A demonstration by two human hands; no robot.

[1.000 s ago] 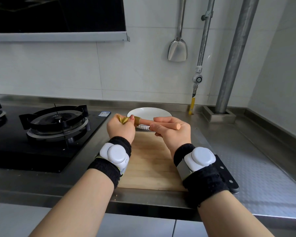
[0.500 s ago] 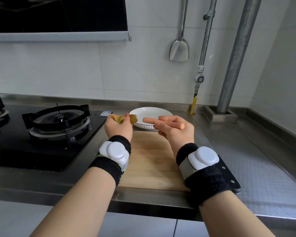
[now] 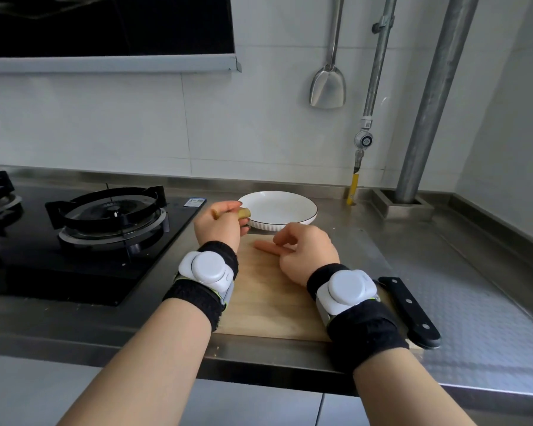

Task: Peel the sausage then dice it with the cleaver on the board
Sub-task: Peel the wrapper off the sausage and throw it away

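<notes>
The peeled pink sausage (image 3: 263,246) lies across the far part of the wooden board (image 3: 259,305). My right hand (image 3: 308,255) holds its right end, and the fingers cover that half. My left hand (image 3: 220,224) hovers over the board's far left corner, pinched on the crumpled golden casing (image 3: 244,214). The cleaver (image 3: 411,312) lies along the board's right edge with its black riveted handle towards me. My right wrist hides its blade.
A white plate (image 3: 302,207) sits just behind the board. The black gas hob (image 3: 111,216) is on the left. A metal spatula (image 3: 328,84) hangs on the tiled wall, with pipes (image 3: 428,103) at the right. The steel counter's front edge runs below my forearms.
The casing has come off the sausage and stays in my left hand. My right hand has lowered the bare sausage from mid-air down onto the board.
</notes>
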